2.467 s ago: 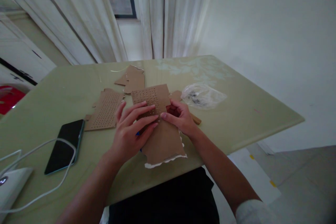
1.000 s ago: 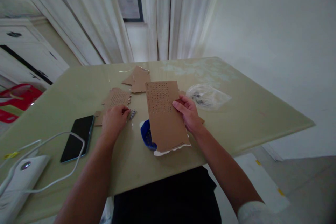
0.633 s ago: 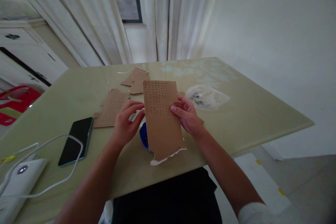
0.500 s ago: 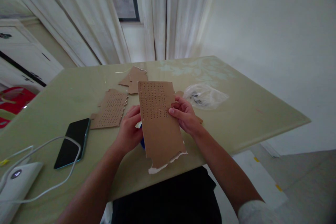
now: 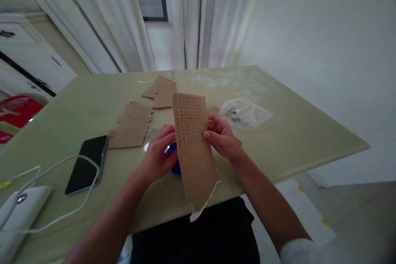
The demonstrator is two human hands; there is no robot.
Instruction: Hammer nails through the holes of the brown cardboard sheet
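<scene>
An upright piece of brown cardboard (image 5: 194, 148), punched with rows of small holes in its upper half and torn along its bottom edge, stands tilted before me. My right hand (image 5: 221, 136) grips its right edge between thumb and fingers. At the left edge is my left hand (image 5: 161, 150) with curled fingers, the tips partly hidden behind the cardboard; what they hold cannot be made out. A blue round object (image 5: 176, 169) shows beside the left thumb, mostly covered by the cardboard. Small metal pins (image 5: 151, 133) lie just beyond the left hand.
Another holed cardboard piece (image 5: 133, 126) lies on the table (image 5: 291, 132) to the left, with torn cardboard scraps (image 5: 163, 93) farther back. A clear plastic bag (image 5: 246, 114) rests at the right. A phone (image 5: 86, 164), a white device (image 5: 27, 210) and a cable (image 5: 62, 227) occupy the left.
The held cardboard has turned, its left edge swinging right and its torn end lower. My left hand has moved slightly right, and more of the blue object shows.
</scene>
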